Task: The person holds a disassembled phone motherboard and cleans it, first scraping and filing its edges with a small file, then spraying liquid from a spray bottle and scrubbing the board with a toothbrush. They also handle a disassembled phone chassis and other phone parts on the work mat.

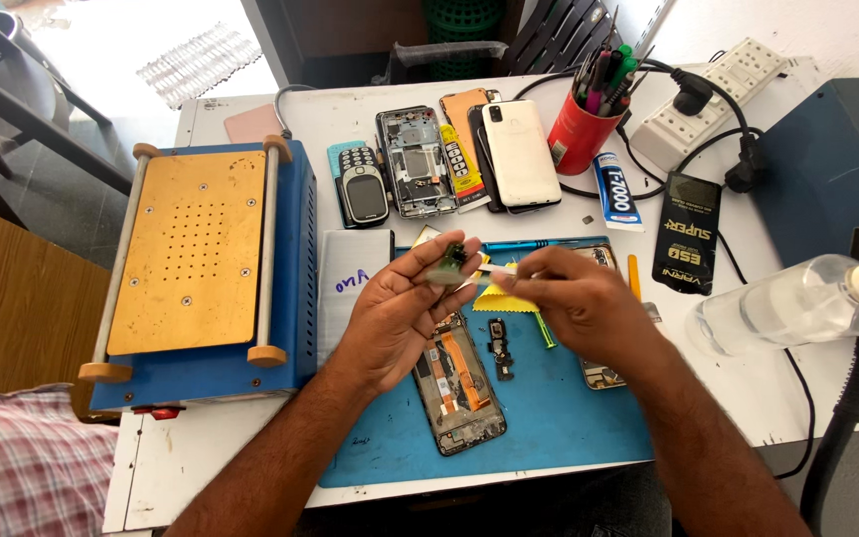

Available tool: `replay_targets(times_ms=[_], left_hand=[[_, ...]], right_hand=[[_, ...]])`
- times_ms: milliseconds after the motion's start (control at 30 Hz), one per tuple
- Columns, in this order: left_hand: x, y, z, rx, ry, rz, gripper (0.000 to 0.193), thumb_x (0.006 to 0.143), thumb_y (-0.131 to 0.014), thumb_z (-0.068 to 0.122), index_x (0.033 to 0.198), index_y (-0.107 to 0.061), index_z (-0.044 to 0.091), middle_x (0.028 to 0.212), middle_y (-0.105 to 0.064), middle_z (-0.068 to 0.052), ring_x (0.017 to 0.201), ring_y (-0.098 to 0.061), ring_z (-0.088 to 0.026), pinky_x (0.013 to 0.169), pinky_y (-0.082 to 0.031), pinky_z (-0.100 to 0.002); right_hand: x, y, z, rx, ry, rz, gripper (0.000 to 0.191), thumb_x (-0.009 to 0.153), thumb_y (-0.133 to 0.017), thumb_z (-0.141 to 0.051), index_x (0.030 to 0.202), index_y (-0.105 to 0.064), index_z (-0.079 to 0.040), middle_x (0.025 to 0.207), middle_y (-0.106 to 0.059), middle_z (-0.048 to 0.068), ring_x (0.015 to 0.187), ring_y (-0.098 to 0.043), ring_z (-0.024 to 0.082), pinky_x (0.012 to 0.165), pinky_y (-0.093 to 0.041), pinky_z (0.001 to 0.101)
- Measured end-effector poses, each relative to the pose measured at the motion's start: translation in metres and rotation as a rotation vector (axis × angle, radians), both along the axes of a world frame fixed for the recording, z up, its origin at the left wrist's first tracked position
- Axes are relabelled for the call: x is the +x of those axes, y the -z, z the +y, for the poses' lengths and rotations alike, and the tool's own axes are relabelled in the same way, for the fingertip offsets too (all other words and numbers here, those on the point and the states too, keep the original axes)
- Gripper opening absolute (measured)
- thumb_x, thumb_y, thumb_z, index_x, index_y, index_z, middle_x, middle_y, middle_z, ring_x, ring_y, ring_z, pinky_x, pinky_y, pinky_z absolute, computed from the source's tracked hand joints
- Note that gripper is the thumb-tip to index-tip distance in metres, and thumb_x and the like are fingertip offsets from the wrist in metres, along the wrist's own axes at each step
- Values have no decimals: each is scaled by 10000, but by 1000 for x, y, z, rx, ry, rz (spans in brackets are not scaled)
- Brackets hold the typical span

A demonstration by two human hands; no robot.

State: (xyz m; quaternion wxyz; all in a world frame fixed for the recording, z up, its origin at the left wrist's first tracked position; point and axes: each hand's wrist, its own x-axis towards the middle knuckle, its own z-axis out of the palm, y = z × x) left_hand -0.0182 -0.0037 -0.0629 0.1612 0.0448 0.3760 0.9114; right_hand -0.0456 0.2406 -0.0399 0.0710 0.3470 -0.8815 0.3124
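My left hand [405, 313] pinches a small green circuit part [448, 263] between thumb and fingertips, raised above the blue work mat [549, 428]. Close on its right, my right hand [574, 298] grips a thin pale tool [497, 269] whose tip points at the part. Below the hands an opened phone frame [459, 383] with orange flex cables lies on the mat, a small black component [500, 348] beside it. A yellow cloth [501, 299] shows between the hands.
A blue heating machine with a brass plate [191, 254] stands at left. Several phones [519, 154], a keypad phone [362, 186], glue tubes [616, 191], a red tool cup [583, 129], a power strip [718, 94] and a black pouch [685, 234] lie behind. A clear bottle [787, 303] sits right.
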Motion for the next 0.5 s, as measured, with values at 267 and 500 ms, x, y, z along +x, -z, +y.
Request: replay_targets(times_ms=[267,500], left_hand=[[0,0,-1,124,-16,75,610,930,-363,-92,1535,-393,-25,1576,-464,-224,1470,-460,-283,1210,-425,-455],[0,-1,1,41,-33,35,649,905,-324,-131,1546,-360,-36,1570,-454,-230,1472,-421,-300,1225,-402,-452]], right_hand=[[-3,0,5,-48,-98,-35,348,877,-733,-17,1150,-786,-226,1021,-722,16,874,-720,126,724,-604,274],[-1,-6,4,-37,80,38,395,900,-718,-2,1216,-773,-232,987,-703,31,827,-694,127,713,-590,285]])
